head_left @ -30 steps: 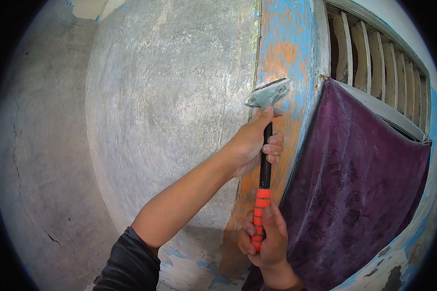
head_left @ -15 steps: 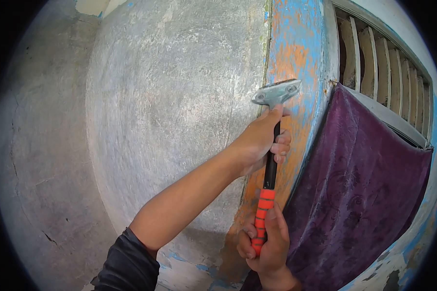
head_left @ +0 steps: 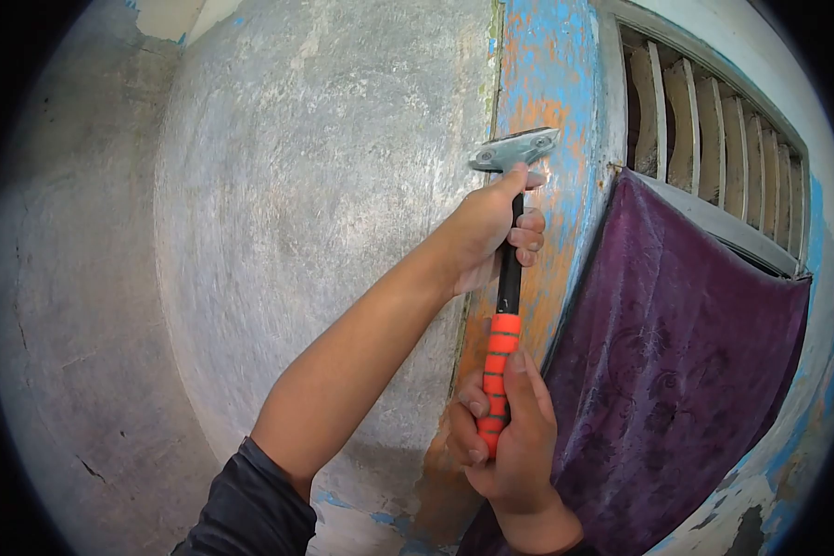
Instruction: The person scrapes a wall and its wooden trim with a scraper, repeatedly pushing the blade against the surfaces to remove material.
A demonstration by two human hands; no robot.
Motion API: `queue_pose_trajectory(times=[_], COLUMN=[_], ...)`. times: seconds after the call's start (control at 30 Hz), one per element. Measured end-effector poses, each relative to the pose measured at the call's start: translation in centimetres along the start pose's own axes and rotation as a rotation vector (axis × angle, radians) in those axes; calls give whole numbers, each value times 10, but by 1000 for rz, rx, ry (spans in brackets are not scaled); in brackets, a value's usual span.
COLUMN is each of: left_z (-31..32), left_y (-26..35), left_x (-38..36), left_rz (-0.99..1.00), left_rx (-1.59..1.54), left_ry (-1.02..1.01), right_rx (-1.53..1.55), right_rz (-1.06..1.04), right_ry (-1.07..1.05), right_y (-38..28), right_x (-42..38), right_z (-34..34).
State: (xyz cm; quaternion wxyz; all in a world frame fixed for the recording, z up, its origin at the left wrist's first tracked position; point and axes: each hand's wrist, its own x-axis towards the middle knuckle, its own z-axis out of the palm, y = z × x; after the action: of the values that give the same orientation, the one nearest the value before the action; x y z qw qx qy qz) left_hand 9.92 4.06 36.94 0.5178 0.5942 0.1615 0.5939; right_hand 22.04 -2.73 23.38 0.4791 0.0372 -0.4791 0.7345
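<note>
A long-handled scraper (head_left: 505, 343) stands nearly upright, its wide metal head (head_left: 514, 150) against a wooden door frame (head_left: 551, 83) with patchy blue and orange paint. My left hand (head_left: 491, 222) wraps round the black shaft just below the head, the thumb pressed up near the metal. Lower down, my right hand (head_left: 514, 435) grips the orange ribbed handle from the right side. The blade edge is at the top of the head; its exact contact with the wood is hard to make out.
Left of the frame spreads a rough grey wall (head_left: 315, 185), meeting another wall (head_left: 83, 278) at a corner. To the right, a purple curtain (head_left: 676, 361) hangs beneath a slatted wooden vent (head_left: 713, 130).
Both hands and the scraper have shifted slightly up the door frame, and the metal head sits higher in view. The surroundings have drifted a little to the left as the camera moved.
</note>
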Motion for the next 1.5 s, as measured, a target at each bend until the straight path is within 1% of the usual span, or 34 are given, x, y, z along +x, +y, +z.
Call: queue_pose_trajectory(times=[0.13, 0.3, 0.5, 0.63, 0.7, 0.8, 0.93, 1.1, 1.2, 1.3, 1.4, 1.5], left_z=[1, 6, -4, 1, 0, -12, -11, -14, -15, -13, -14, -11], left_y=[7, 1, 5, 5, 4, 8, 3, 2, 9, 4, 2, 10], left_x=[8, 1, 2, -2, -3, 1, 0, 3, 6, 1, 1, 13], left_rz=[33, 27, 8, 24, 19, 14, 23, 18, 38, 36, 52, 69], left_rx=[26, 32, -38, -46, -61, -94, -132, -172, -123, -141, -117, -85], left_ry=[4, 44, -49, -3, -9, -134, -126, -168, -180, -134, -143, -144], right_rx=[-10, 78, 97, 153, 104, 34, 52, 4, -13, 4, -1, -20], right_rz=[-14, 19, 4, 18, -6, -35, -35, -56, -73, -68, -76, -97], right_ry=[1, 13, 28, 31, 43, 51, 65, 67, 74, 63, 57, 75], right_y=[-2, 0, 9, 6, 10, 17, 17, 18, 19, 21, 18, 14], right_x=[11, 0, 3, -2, 1, 5, 3, 5, 11, 5, 4, 13], right_z=[1, 4, 13, 18, 19, 21, 23, 26, 28, 27, 27, 30])
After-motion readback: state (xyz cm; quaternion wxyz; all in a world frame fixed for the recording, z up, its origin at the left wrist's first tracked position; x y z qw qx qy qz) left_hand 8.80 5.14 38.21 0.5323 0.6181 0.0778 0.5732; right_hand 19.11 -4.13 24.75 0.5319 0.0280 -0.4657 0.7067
